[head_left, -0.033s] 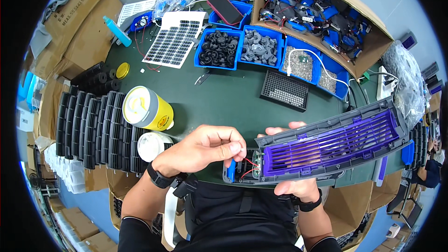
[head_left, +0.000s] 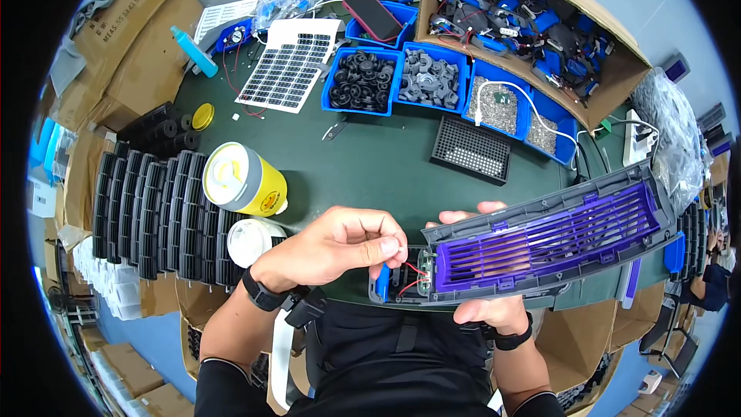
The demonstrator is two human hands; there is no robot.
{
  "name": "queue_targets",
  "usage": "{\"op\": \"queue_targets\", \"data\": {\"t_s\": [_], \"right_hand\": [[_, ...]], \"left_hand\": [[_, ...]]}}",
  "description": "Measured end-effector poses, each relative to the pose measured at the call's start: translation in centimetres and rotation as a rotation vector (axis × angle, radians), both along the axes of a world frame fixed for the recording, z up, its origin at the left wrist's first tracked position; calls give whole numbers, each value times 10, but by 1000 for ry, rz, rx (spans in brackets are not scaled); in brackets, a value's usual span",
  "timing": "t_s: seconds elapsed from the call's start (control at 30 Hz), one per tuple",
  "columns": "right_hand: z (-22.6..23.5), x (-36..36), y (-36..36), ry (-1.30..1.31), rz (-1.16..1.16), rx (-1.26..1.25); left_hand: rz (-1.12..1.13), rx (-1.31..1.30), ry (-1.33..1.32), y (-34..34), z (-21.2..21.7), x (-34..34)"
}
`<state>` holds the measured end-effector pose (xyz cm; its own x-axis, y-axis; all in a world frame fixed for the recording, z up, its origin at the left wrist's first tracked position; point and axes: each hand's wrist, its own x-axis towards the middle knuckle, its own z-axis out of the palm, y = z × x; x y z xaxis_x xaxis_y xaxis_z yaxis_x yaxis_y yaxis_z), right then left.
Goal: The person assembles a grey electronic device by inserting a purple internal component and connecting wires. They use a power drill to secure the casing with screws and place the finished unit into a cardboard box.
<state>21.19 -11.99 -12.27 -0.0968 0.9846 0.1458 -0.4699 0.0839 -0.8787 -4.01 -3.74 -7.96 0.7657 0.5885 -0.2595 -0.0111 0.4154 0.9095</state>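
Note:
A long dark-grey plastic housing (head_left: 556, 212) with a purple slatted grille (head_left: 540, 243) lies tilted across my right hand (head_left: 498, 309). That hand is wrapped round it from below, its fingertips past the far edge and its thumb by the near edge. At the housing's left end are a small circuit board (head_left: 424, 269), a blue battery-like part (head_left: 382, 284) and red wires (head_left: 411, 286). Over this end my left hand (head_left: 347, 243) pinches thumb and forefinger together on a thin red wire; its tip is hidden by the fingers.
Left of me stand a yellow cup (head_left: 258, 181), a white-lidded container (head_left: 251, 243) and stacked black ribbed parts (head_left: 166, 212). Beyond are blue bins (head_left: 359, 108) of small parts, a black perforated tray (head_left: 471, 150) and a cardboard box (head_left: 617, 81) of blue and grey assemblies.

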Motion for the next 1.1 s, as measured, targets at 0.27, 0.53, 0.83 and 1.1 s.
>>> {"op": "queue_targets", "data": {"t_s": [0.27,0.53,0.83,1.1], "right_hand": [[-6,2,1,37,49,72],[-8,2,2,19,82,141],[-6,0,2,-28,90,157],[-3,0,2,-55,78,172]], "left_hand": [[-3,-39,164,2,10,-2],[128,85,268,-16,14,9],[229,1144,404,-35,10,26],[176,1245,434,-35,10,27]]}}
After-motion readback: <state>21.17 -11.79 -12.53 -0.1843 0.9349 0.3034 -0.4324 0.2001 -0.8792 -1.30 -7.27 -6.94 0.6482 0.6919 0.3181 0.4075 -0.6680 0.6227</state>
